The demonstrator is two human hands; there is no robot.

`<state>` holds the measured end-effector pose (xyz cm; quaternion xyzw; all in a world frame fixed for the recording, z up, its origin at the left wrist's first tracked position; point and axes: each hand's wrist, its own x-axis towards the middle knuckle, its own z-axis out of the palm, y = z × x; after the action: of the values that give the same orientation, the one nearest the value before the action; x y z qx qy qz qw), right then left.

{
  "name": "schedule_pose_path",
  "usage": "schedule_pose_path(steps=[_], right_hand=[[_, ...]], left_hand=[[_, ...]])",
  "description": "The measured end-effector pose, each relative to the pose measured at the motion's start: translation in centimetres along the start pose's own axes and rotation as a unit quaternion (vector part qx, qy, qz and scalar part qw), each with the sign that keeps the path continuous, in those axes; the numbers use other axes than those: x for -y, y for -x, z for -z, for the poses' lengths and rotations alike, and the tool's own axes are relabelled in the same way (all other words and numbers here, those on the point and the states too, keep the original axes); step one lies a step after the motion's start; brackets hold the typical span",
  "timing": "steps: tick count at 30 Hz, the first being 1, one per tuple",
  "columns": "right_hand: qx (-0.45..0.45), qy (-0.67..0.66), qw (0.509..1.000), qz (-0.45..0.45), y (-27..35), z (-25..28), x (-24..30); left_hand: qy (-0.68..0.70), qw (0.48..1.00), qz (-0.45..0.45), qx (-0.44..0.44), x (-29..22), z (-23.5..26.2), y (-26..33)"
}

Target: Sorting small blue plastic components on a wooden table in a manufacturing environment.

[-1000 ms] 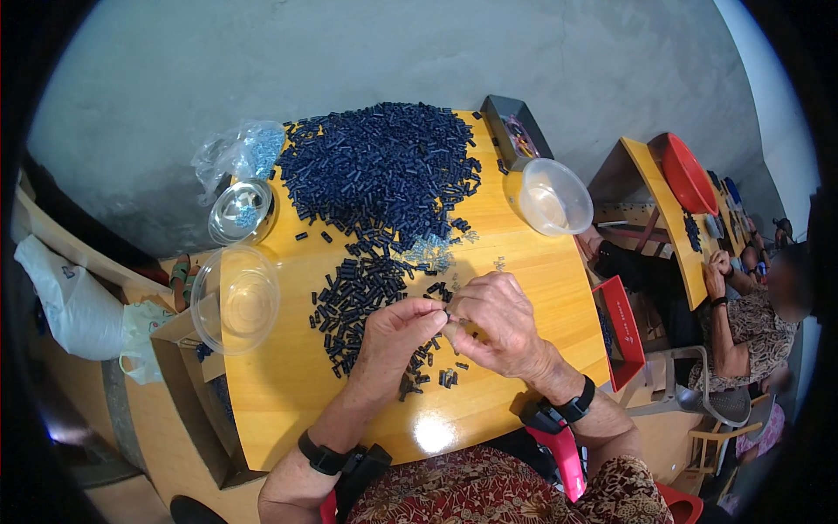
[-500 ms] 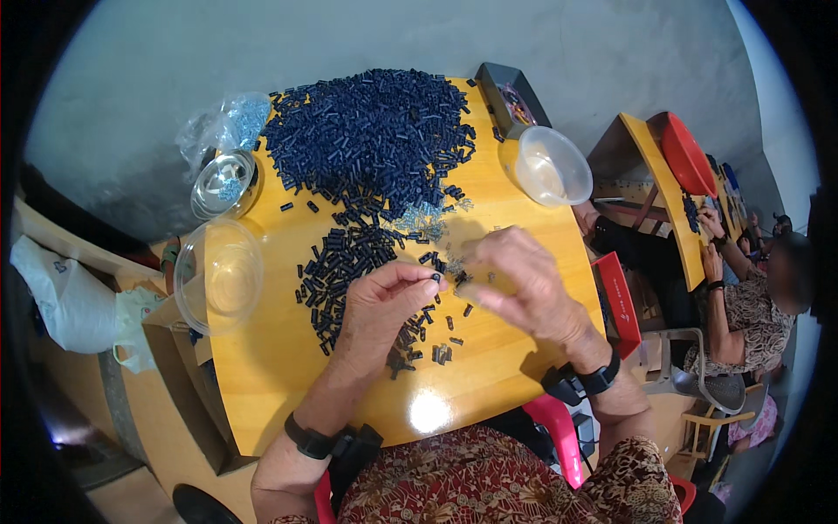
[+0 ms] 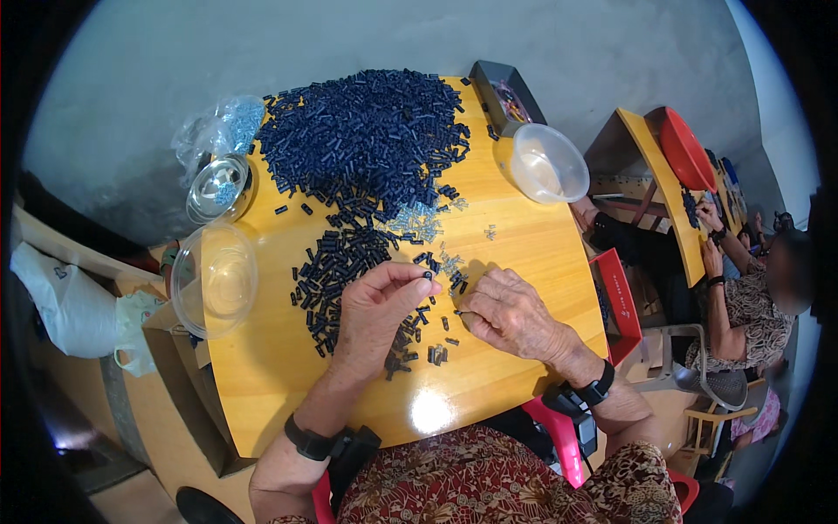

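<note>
My left hand pinches a small black plastic tube-shaped piece between thumb and forefinger, its end facing up. To its right, my right hand is closed low over the table, thumb and forefinger pressed together. A tiny dark spot shows at those fingertips, too small to name. Beneath and left of my left hand spreads a loose group of black pieces. Farther back rises a large heap of the same black pieces. Small clear or silvery pieces lie at the heap's near edge.
Clear plastic bowls stand at the table's left edge and right edge. A small clear tub and a plastic bag hold pale blue bits. A grey tray sits at the far right corner. Another person works farther right.
My right hand has come down toward the table, left and lower, and its spread fingers have closed. My left hand keeps its pinch on the black piece, almost unmoved.
</note>
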<state>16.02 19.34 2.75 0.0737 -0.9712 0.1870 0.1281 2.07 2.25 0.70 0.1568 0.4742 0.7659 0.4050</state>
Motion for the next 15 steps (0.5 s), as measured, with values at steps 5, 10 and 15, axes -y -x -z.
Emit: schedule_pose_path(steps=[5, 10, 15], right_hand=[[-0.08, -0.131, 0.986, -0.065, -1.1, 0.1, 1.3], [-0.102, -0.132, 0.985, -0.049, -3.2, 0.3, 2.3], [-0.128, -0.112, 0.985, -0.034, -3.9, 0.4, 2.5]], left_hand=[[0.032, 0.999, -0.015, 0.011, 0.6, -0.3, 0.1], [-0.024, 0.999, -0.033, 0.002, 1.1, -0.1, 0.2], [-0.025, 0.998, -0.048, -0.011, 1.2, -0.1, 0.1]])
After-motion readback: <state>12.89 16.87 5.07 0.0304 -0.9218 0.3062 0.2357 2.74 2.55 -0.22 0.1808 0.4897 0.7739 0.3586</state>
